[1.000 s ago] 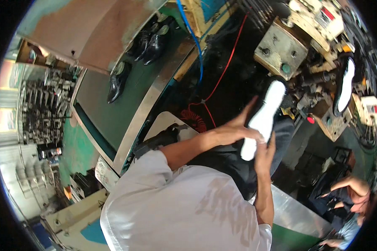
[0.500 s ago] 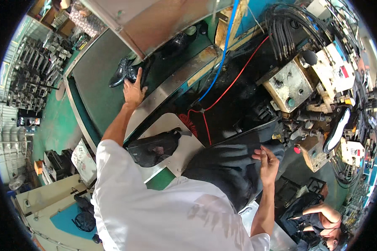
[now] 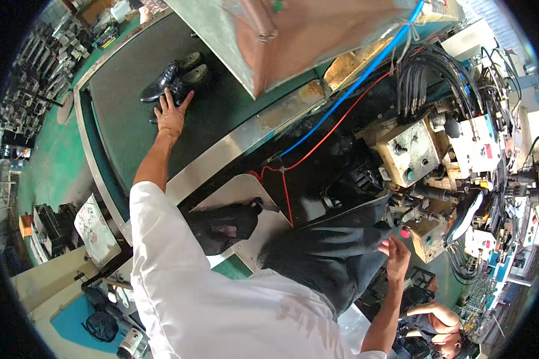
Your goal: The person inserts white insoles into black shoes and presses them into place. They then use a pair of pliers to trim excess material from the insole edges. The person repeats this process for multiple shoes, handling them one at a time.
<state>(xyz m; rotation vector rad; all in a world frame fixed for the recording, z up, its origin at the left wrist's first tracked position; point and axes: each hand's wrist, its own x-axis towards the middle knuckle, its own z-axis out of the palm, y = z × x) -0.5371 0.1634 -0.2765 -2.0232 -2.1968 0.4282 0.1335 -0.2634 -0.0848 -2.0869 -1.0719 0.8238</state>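
Note:
A pair of shiny black shoes (image 3: pixel 172 81) rests on the dark green belt (image 3: pixel 123 128) at the upper left, the openings toward the metal hood. My left hand (image 3: pixel 171 119) reaches over the belt with fingers spread, its fingertips against the nearer shoe, partly covering it. Lower right, my right hand (image 3: pixel 397 257) is raised over my dark-clothed leg (image 3: pixel 323 248). Its fingers are loosely bent and slightly apart, and nothing shows in them.
A metal hood (image 3: pixel 305 42) overhangs the belt. A blue hose (image 3: pixel 347 87) and a red hose (image 3: pixel 335 122) cross the gap beside the machine (image 3: pixel 406 149). A black bag (image 3: pixel 224 227) lies on a pale panel nearby. Another person (image 3: pixel 440 323) sits lower right.
The black shoes now lie farther out from the hood, and my left hand has moved left with them. My view has shifted. The right hand stays raised over my leg.

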